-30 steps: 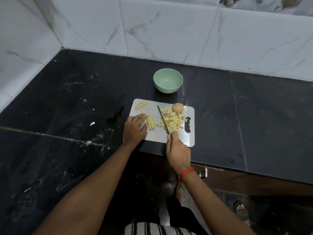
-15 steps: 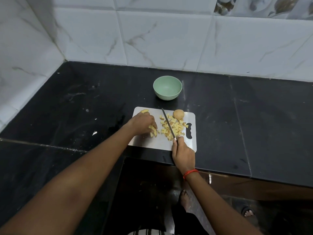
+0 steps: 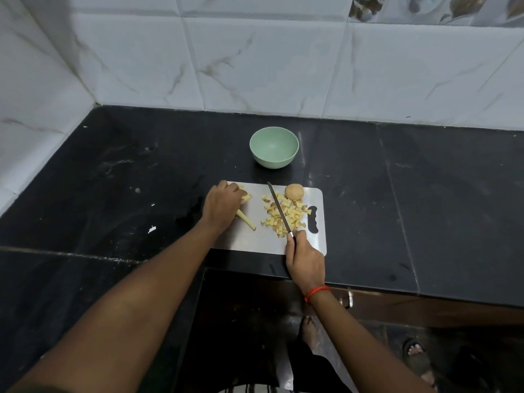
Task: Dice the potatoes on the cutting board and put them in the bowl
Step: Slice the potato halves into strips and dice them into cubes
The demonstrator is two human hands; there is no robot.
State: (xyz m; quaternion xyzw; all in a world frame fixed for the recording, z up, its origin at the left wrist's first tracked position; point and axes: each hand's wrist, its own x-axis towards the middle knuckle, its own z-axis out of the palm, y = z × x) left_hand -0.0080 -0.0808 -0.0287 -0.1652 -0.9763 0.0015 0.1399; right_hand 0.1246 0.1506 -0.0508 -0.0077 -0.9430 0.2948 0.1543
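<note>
A steel cutting board [image 3: 255, 242] lies on the black counter. A pile of diced potato [image 3: 292, 215] sits on its right half, with a whole round potato [image 3: 294, 191] at the far edge. My right hand [image 3: 304, 256] grips the handle of a knife [image 3: 279, 207], whose blade lies across the dice. My left hand [image 3: 222, 204] covers the board's far left corner and holds potato wedges [image 3: 246, 219], which stick out from under the fingers. A pale green bowl [image 3: 274, 147] stands behind the board; it holds nothing.
White marble-look tiles close the counter at the back and left. A small white scrap [image 3: 152, 229] lies on the counter left of the board. The counter's front edge runs just under my right hand, with a dark floor and feet below.
My left hand slid from the board's near left part to its far left corner, gathering the wedges. The knife stayed over the dice. The camera view tilted upward.
</note>
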